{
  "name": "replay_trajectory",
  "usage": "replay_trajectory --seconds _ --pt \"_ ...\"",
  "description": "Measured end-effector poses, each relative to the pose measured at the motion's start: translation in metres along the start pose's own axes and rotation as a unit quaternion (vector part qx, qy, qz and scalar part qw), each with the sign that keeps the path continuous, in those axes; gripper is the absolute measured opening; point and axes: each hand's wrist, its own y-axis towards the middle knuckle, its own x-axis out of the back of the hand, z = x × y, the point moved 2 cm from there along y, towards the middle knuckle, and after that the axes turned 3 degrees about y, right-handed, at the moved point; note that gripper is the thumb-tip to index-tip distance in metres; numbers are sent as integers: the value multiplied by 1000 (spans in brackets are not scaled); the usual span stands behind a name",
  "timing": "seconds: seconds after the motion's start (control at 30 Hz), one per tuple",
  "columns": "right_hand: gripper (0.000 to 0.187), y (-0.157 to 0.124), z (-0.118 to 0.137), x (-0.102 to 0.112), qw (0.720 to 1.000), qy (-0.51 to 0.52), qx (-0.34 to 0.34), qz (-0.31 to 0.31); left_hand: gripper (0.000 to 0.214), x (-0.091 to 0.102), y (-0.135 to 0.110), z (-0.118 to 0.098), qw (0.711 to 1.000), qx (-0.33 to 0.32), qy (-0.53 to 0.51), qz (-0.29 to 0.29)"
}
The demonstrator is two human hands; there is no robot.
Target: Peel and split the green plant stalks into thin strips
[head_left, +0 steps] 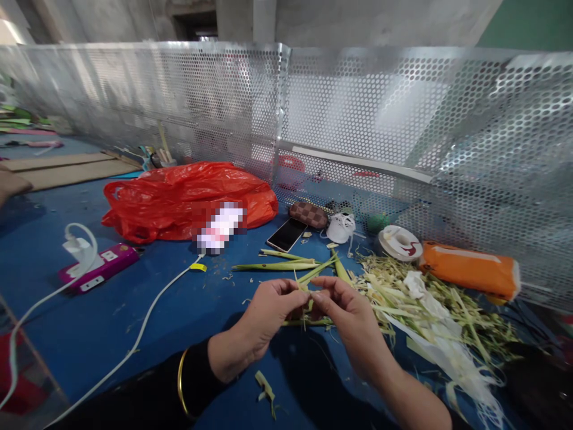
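My left hand (264, 316) and my right hand (351, 316) meet above the blue table (179, 322), thumbs and forefingers pinched together. Between the fingertips is a thin pale-green plant strip (304, 286), partly hidden by the fingers. Just beyond lie several green plant stalks (275, 267), pointed at the ends. To the right of my right hand spreads a heap of shredded plant strips (380, 280) and peelings. One small curled peeling (265, 388) lies near me, below my left hand. A gold bangle (180, 382) circles the left black sleeve.
A red plastic bag (179, 194), a lit phone (221, 227) on a white cable (152, 310), and a purple power strip (107, 269) are left. Behind are a dark phone (287, 234), checkered case (308, 215), white spool (394, 243), orange pack (470, 269) and perforated metal screen (349, 113).
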Motion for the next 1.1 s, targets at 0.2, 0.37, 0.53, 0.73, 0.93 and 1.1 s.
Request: replay_trajectory --seconds 0.2,0.37,0.53,0.73,0.93,1.1 --pt "12 -1 -1 3 967 -217 130 30 17 4 2 -2 999 -27 30 -21" --pt "23 -9 -1 1 776 -506 374 -43 18 6 5 2 998 -38 38 -37" --pt "26 -15 -1 0 624 -580 524 7 13 4 3 2 996 -46 65 -32" --pt "23 -7 3 4 760 -503 410 -19 17 0 -1 -1 991 -47 126 2" --pt "20 -9 5 5 819 -458 344 -26 18 -2 -3 -1 987 -58 150 10" --pt "16 -7 5 9 896 -380 225 -35 14 -2 0 0 970 -122 206 47"
